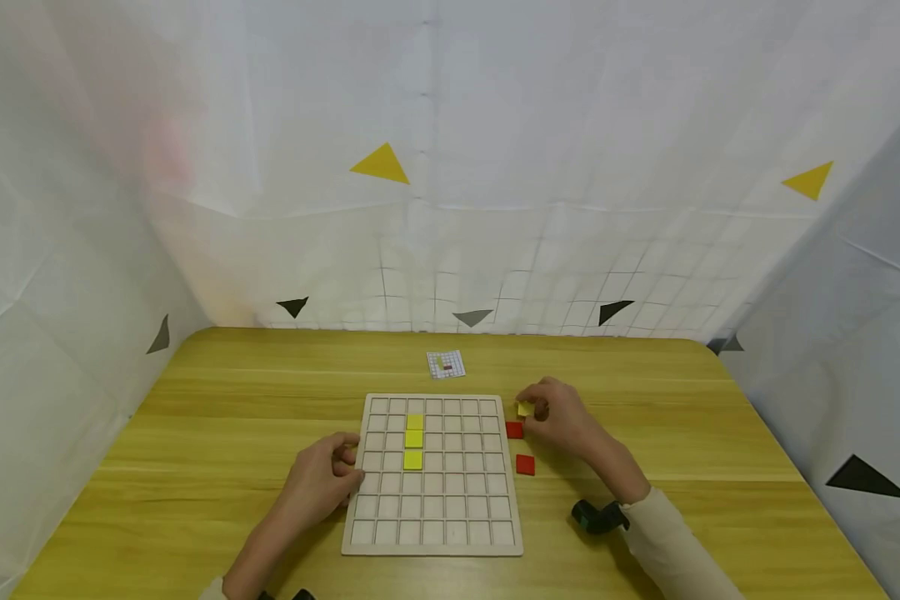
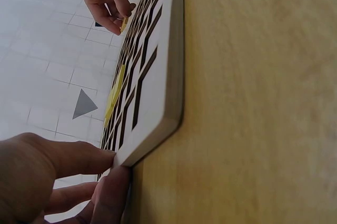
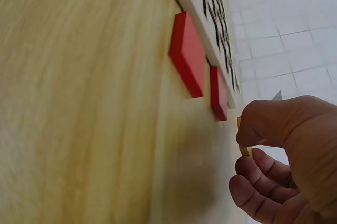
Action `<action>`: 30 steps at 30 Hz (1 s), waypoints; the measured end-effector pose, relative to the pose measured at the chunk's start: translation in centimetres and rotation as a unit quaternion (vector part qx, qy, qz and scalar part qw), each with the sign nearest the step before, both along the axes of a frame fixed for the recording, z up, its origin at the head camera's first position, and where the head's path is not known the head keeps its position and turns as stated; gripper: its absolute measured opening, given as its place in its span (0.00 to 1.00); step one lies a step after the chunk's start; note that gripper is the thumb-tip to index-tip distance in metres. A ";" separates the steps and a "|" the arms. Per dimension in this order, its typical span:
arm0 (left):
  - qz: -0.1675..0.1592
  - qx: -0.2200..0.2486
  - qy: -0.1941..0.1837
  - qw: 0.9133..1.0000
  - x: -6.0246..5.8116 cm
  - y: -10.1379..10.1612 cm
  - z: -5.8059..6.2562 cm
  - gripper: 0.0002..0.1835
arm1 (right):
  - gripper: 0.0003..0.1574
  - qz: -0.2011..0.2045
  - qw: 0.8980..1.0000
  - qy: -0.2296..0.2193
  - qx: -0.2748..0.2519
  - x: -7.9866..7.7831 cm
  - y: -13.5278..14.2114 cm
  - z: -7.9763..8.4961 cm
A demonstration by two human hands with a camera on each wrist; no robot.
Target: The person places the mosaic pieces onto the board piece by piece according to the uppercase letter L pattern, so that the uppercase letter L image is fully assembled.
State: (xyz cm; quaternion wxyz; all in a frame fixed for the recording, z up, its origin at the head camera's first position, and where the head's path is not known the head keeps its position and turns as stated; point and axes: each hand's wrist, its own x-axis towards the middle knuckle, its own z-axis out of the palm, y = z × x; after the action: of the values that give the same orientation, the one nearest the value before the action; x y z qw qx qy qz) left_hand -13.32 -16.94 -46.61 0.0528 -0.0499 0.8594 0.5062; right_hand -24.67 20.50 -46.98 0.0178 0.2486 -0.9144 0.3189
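A pale wooden grid board (image 1: pixel 431 550) lies on the table, with yellow square tiles (image 1: pixel 413 438) filling three cells of one column. At its left edge my left hand (image 1: pixel 318 479) grips the rim; the left wrist view shows the thumb (image 2: pixel 89 158) and a finger closed on the board's edge. Beyond the board's upper right corner, my right hand (image 1: pixel 562 417) pinches a yellow tile (image 1: pixel 525 409) between thumb and fingers, mostly covered by them in the right wrist view. Two red square tiles, an upper one (image 1: pixel 514 430) and a lower one (image 1: pixel 525 465), lie along the board's right side.
Behind the board lies a small printed card (image 1: pixel 446 364) showing a grid with yellow and red marks. White sheeting (image 1: pixel 450 250) with coloured triangles encloses the table (image 1: pixel 217 433) at the back and sides. A black band device (image 1: pixel 598 517) sits by the right sleeve.
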 end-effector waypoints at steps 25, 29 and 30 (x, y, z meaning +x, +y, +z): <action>0.000 -0.002 0.002 1.000 0.0 -0.1 -0.1 0.26 | 0.20 0.013 1.000 0.008 -0.012 1.4 -1.1 2.0; -0.002 -0.001 0.003 1.000 0.0 -0.1 -0.1 0.26 | 0.20 0.013 1.000 -0.002 -0.014 1.7 -1.2 2.1; -0.002 -0.001 0.004 1.000 0.1 -0.1 0.0 0.26 | 0.20 0.013 1.000 -0.003 -0.013 1.7 -1.2 2.0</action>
State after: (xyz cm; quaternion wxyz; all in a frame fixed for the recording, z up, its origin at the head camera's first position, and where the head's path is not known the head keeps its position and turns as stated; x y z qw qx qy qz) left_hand -13.27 -16.99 -46.66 0.0501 -0.0464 0.8599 0.5058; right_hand -22.97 19.26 -44.99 0.0144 0.2597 -0.9068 0.3319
